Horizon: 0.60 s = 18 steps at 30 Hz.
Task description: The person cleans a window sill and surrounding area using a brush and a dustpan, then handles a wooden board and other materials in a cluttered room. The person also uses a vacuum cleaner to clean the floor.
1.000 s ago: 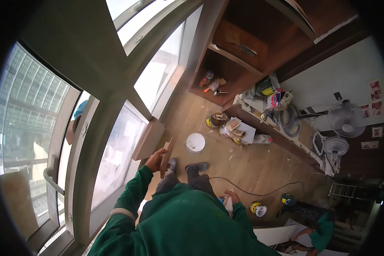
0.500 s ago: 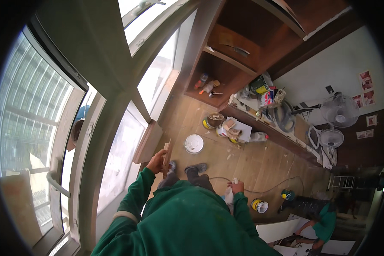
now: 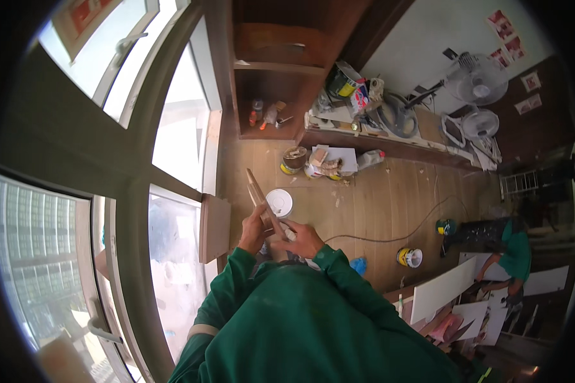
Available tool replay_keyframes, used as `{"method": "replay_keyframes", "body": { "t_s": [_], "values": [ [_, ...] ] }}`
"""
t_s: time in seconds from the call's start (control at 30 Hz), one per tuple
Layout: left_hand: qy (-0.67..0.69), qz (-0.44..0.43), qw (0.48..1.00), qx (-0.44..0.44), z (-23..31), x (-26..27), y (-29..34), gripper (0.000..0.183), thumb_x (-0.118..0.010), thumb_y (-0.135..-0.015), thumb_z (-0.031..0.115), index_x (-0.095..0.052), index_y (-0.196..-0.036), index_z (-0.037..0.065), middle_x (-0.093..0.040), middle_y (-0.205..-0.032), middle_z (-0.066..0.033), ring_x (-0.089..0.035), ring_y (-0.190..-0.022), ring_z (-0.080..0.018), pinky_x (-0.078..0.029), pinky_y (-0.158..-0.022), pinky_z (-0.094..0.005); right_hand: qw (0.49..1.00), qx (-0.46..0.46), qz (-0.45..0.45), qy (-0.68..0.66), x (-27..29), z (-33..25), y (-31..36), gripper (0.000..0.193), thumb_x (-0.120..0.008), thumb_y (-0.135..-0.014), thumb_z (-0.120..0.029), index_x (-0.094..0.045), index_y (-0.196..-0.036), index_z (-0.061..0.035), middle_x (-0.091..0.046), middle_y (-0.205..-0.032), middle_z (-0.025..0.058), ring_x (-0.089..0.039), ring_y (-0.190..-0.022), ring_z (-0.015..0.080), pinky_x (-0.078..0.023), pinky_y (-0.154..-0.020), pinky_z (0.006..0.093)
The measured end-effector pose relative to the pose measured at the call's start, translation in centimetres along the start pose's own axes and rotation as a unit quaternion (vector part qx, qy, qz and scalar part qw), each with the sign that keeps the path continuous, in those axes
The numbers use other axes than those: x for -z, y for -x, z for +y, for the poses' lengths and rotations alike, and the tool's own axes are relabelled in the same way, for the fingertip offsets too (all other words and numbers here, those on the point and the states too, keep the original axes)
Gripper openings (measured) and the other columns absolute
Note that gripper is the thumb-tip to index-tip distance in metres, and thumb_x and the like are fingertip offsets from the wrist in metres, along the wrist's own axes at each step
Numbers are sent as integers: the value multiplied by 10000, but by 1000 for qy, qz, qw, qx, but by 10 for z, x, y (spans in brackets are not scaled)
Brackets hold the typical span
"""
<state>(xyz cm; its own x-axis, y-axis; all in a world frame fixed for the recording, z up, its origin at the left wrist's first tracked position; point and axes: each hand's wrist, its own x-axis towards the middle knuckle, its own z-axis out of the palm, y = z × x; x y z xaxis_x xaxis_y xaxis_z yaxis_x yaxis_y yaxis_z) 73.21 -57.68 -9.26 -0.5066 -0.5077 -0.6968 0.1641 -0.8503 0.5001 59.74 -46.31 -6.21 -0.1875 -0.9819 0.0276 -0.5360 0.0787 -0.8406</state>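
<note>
My right grip (image 3: 305,240) had swung in from my side to the near end of the wooden strip (image 3: 257,193), its closure impossible to tell, while my left grip (image 3: 253,231) pinched the strip, aslant above the floor (image 3: 358,210), likely for two-handed steadiness.

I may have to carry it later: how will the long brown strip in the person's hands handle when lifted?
The long brown strip is probably stiff, since it runs straight beyond the left hand without visible sag. It looks slim, so it is likely fairly light for its length. Being long, it may tip if gripped near one end.
</note>
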Motion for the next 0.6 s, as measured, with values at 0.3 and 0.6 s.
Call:
{"method": "replay_keyframes", "body": {
  "t_s": [0.3,0.6],
  "values": [
    [-83,-38,995,44,-16,-66,-21,539,-632,-898,404,-499,-1235,4,-604,-1083,-138,-633,-936,-284,-523,-843,-480,976,-189,95,48,49,4,26,452,-721,-771,-334,-645,-1066,0,-666,-809,234,-661,-776,387,-532,-713,415],
    [-192,-131,947,223,-85,-104,-84,798,-624,-852,551,-336,-1363,10,-509,-1188,-239,-550,-1114,-413,-467,-909,-564,881,-407,238,46,142,101,140,381,-689,-760,-373,-681,-863,-6,-654,-718,224,-644,-671,397,-523,-650,456]
  ]
}}
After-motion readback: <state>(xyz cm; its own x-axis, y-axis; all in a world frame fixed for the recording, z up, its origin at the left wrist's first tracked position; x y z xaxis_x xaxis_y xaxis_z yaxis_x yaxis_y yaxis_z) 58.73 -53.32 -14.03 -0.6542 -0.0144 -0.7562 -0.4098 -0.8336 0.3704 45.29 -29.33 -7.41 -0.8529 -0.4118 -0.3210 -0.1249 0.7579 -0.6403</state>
